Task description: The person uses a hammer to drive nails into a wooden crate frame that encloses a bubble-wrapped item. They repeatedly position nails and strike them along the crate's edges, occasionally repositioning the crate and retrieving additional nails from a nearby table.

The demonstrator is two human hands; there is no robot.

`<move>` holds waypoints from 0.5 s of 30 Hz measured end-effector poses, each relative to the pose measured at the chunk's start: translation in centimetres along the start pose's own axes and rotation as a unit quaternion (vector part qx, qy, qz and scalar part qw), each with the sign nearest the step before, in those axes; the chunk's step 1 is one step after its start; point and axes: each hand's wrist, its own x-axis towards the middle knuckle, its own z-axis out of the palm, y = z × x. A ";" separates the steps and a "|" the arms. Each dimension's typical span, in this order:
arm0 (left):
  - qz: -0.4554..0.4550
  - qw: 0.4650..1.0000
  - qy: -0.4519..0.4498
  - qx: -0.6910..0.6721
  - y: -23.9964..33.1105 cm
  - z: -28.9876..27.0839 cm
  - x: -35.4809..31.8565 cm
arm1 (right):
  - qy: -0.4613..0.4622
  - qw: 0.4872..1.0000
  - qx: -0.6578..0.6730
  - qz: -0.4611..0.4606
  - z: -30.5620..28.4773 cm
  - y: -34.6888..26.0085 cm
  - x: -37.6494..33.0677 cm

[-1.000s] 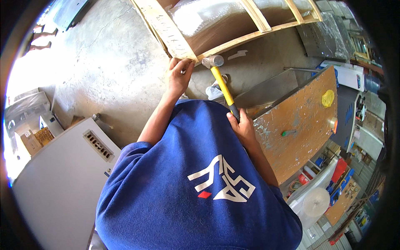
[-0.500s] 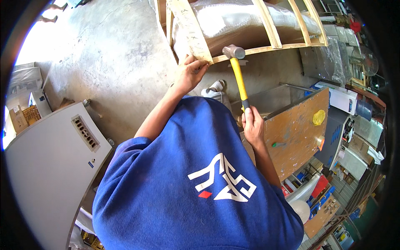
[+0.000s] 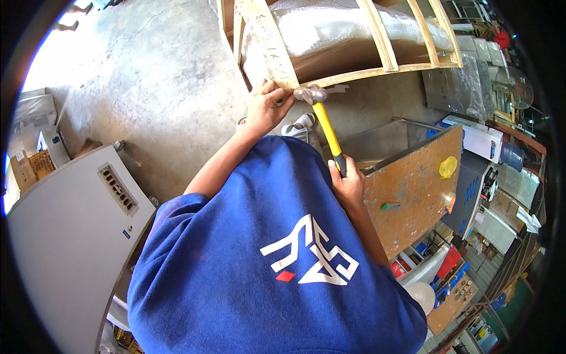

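Observation:
A hammer (image 3: pixel 328 131) with a yellow and black handle is gripped in my right hand (image 3: pixel 349 184). Its metal head is at the near corner of a wooden crate (image 3: pixel 354 74), right beside the fingers of my left hand. My left hand (image 3: pixel 266 107) is closed in a pinch at the lower end of a wide board (image 3: pixel 268 41) that bears handwriting. What the fingertips hold, if anything, is too small to make out. Inside the crate, behind the slats, lies a large item in clear bubble wrap (image 3: pixel 321 28).
To my right stands a worn brown-topped table (image 3: pixel 407 189) with a yellow lump (image 3: pixel 448 167) and a small green-handled tool (image 3: pixel 390 206) on it. A large white panel-like cabinet (image 3: pixel 71 236) is at my left. Shelves and clutter line the far right. Concrete floor (image 3: pixel 159 76) spreads ahead.
The hammer head has swung left and down to the crate's corner beside my left fingers. My right hand has moved slightly left and down; my left hand stays at the board's end.

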 end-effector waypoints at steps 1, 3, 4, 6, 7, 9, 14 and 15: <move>0.005 1.000 0.006 -0.005 0.1 -0.1 0.2 | 0.000 1.000 -0.013 0.003 0.5 0.6 0.0; -0.003 1.000 -0.005 -0.011 0.4 -0.3 0.1 | 0.008 0.999 -0.032 0.006 0.6 0.9 0.0; -0.008 1.000 -0.011 -0.013 0.4 -0.3 0.0 | 0.018 0.999 -0.038 0.007 0.4 0.9 0.1; -0.007 1.000 -0.005 -0.011 0.3 -0.1 0.0 | 0.029 0.998 -0.052 0.011 -0.6 -0.2 0.4; -0.006 1.000 -0.001 -0.010 0.3 0.0 0.1 | 0.026 0.999 -0.024 0.015 -0.6 0.0 0.3; -0.006 1.000 0.009 -0.015 0.4 0.0 0.1 | 0.022 1.000 0.005 0.017 -0.5 0.1 0.2; -0.013 0.999 0.023 -0.028 0.4 0.3 0.0 | -0.023 1.000 -0.007 0.005 -0.1 0.0 0.4; -0.013 0.999 0.024 -0.020 0.4 0.3 -0.1 | -0.041 0.998 -0.021 0.030 -0.2 0.0 0.6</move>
